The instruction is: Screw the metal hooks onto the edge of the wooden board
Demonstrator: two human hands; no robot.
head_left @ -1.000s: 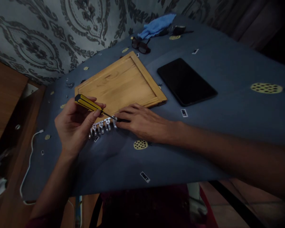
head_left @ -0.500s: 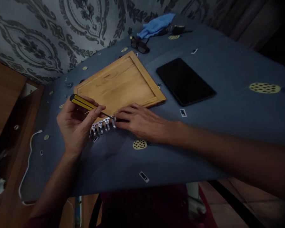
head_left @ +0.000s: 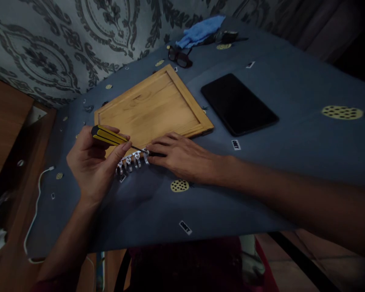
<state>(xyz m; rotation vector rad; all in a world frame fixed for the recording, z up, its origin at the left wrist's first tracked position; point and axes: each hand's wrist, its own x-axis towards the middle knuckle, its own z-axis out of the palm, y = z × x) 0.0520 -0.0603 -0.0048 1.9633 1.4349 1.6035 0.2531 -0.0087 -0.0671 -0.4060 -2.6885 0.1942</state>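
A yellow and black screwdriver (head_left: 109, 136) is held in my left hand (head_left: 94, 162), its thumb and fingers pinching the handle. Its thin shaft slants down right to a metal hook strip (head_left: 136, 155) with several silver hooks, which lies along the near edge of a wooden panel (head_left: 149, 109). My right hand (head_left: 182, 158) rests on the panel's near edge at the right end of the strip. Its fingers point left and are close together near the screwdriver's tip; anything under or between them is hidden.
A black tablet (head_left: 239, 104) lies right of the panel. Behind are sunglasses (head_left: 179, 57), a blue cloth (head_left: 200, 31) and a dark object (head_left: 229, 37). A white cable (head_left: 38, 202) hangs over the left edge of the blue tablecloth (head_left: 231, 207).
My left hand has shifted slightly left and its grip on the screwdriver has changed, with the handle turned a little. My right hand has hardly moved.
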